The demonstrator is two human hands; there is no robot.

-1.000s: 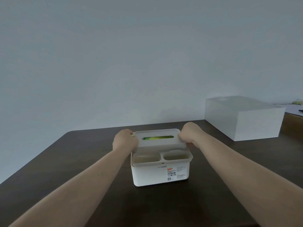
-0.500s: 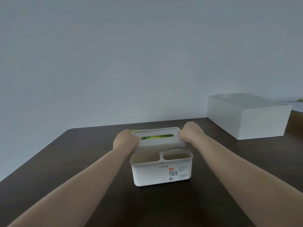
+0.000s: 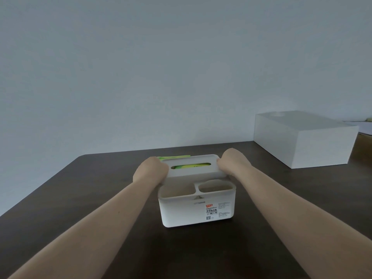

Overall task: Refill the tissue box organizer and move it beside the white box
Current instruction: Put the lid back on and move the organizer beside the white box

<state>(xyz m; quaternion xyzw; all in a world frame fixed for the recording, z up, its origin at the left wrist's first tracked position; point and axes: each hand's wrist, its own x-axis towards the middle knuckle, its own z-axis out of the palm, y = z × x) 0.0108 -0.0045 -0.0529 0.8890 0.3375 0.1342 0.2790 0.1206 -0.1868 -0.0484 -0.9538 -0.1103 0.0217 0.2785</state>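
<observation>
Fingers of the left hand and the right hand are curled tight on the two ends of the slotted lid, above the tissue box organizer on the dark table. I judge the lid should be pressed down evenly. Fingertips are hidden; the green tissue pack shows only partly. The white box stands well apart, far right.

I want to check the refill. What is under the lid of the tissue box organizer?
Through the slot of the lid, and over its back left edge, a green tissue pack shows. The lid covers the rest. Left hand and right hand grip the lid's ends.
</observation>
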